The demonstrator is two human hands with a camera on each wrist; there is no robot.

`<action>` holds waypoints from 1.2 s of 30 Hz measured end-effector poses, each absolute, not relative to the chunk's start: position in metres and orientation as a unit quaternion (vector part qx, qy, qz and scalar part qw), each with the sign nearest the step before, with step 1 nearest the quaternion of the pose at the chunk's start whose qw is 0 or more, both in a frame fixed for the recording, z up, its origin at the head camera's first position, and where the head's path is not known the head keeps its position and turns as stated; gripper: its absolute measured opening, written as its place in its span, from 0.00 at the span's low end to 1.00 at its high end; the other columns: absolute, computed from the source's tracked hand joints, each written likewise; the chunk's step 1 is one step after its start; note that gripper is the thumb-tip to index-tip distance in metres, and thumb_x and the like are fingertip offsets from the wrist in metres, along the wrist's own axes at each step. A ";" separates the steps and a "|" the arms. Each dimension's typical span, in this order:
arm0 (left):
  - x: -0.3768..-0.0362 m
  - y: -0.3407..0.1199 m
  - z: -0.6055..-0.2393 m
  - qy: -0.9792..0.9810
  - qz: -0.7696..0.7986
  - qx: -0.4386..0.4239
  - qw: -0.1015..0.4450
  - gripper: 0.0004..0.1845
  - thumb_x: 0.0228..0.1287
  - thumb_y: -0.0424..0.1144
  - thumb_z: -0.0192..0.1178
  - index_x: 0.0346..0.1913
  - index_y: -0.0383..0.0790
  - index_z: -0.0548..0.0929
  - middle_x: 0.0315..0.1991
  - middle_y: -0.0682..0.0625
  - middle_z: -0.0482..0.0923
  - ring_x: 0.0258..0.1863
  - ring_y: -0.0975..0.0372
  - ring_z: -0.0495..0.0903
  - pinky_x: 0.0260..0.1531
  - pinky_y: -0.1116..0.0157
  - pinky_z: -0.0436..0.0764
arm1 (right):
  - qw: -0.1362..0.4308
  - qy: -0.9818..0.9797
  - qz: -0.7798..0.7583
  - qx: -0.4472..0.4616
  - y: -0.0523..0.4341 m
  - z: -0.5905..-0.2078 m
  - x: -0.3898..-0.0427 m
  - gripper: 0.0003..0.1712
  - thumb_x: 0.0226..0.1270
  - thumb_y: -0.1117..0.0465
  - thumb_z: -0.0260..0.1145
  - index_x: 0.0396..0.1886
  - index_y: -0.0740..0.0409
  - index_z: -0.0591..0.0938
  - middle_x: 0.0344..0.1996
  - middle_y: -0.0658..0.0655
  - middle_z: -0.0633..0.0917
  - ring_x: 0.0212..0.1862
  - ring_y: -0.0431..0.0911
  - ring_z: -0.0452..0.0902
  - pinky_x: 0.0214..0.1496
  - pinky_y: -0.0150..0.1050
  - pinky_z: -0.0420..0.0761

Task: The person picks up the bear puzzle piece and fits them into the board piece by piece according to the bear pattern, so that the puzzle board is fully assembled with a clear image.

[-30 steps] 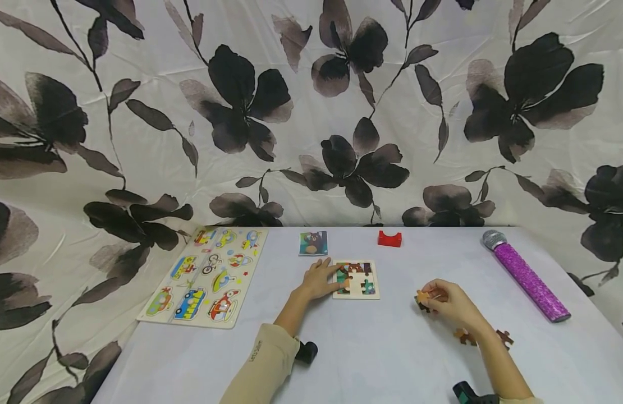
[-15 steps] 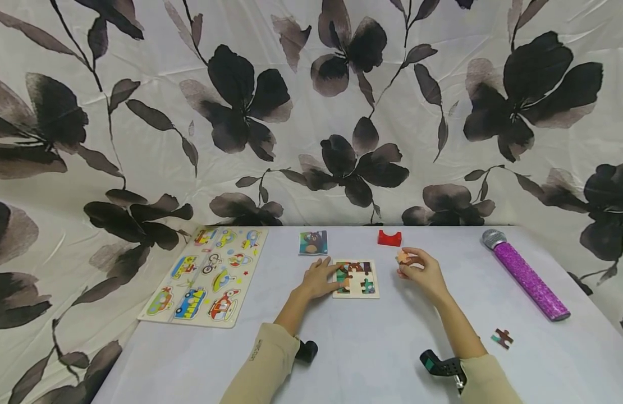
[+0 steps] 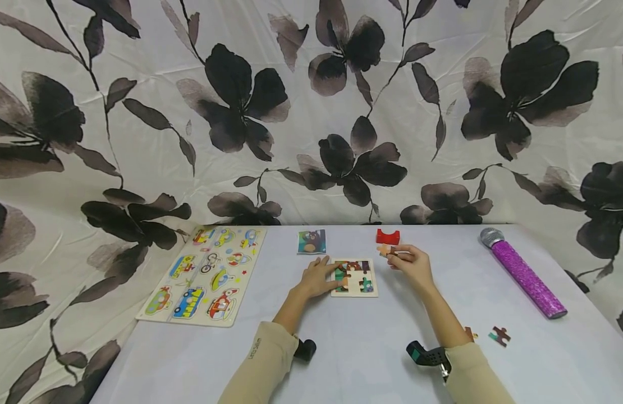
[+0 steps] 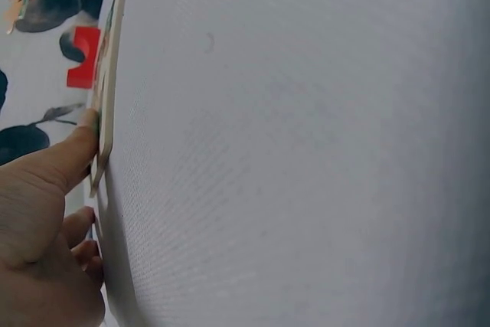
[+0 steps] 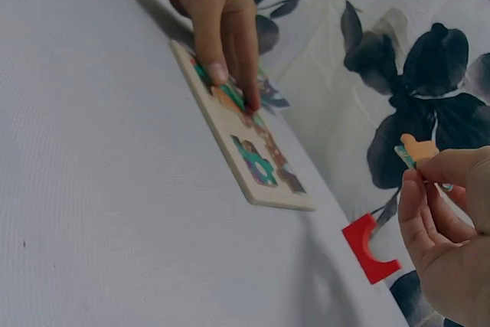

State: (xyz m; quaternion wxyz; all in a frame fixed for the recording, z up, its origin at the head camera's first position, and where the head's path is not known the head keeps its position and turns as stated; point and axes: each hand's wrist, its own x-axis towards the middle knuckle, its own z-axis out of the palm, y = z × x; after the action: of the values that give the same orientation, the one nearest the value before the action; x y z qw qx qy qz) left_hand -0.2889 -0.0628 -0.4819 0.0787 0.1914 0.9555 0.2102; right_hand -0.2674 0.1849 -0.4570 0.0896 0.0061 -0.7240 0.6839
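left hand point(image 3: 316, 279) flat, fingers straight, pressing left edge of puzzle board point(image 3: 355, 278) on table point(image 3: 372, 348). right hand point(image 3: 411, 262) raised just right of board, fingertips pinching orange puzzle piece point(image 3: 385, 249), held off table near red block point(image 3: 388, 236). board partly filled. picture card point(image 3: 311, 242) behind board. vehicle puzzle point(image 3: 205, 275) far left. purple microphone point(image 3: 525, 273) far right. loose pieces point(image 3: 500, 335) near right forearm.
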 end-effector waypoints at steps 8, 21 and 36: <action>-0.287 -0.063 -0.480 0.953 0.221 0.188 0.083 0.32 0.57 0.56 0.55 0.62 0.45 0.67 0.66 0.39 0.54 0.64 0.44 0.50 0.56 0.42 0.57 | 0.092 -0.741 0.664 0.047 0.178 -0.462 -0.273 0.16 0.59 0.70 0.59 0.47 0.73 0.74 0.39 0.67 0.79 0.27 0.37 0.74 0.31 0.30 0.80; -0.290 -0.062 -0.481 0.953 0.218 0.194 0.081 0.31 0.57 0.55 0.55 0.62 0.45 0.67 0.66 0.39 0.54 0.64 0.44 0.50 0.56 0.43 0.58 | 0.045 -0.777 0.618 0.112 0.157 -0.464 -0.271 0.22 0.58 0.74 0.56 0.55 0.73 0.70 0.40 0.71 0.75 0.34 0.46 0.76 0.38 0.33 0.80; -0.287 -0.064 -0.480 0.952 0.226 0.192 0.075 0.30 0.57 0.52 0.56 0.62 0.45 0.68 0.65 0.39 0.54 0.64 0.44 0.50 0.56 0.43 0.58 | 0.028 -0.903 0.360 0.232 0.131 -0.477 -0.261 0.12 0.50 0.67 0.66 0.36 0.66 0.83 0.29 0.54 0.83 0.31 0.42 0.73 0.34 0.37 0.75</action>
State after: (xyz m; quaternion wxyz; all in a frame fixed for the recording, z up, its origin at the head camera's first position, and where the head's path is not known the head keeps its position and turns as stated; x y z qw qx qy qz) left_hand -0.2868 -0.0638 -0.4800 0.0752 0.1922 0.9521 0.2258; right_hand -0.2609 0.1308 -0.4771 0.0281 0.2323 -0.9032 0.3600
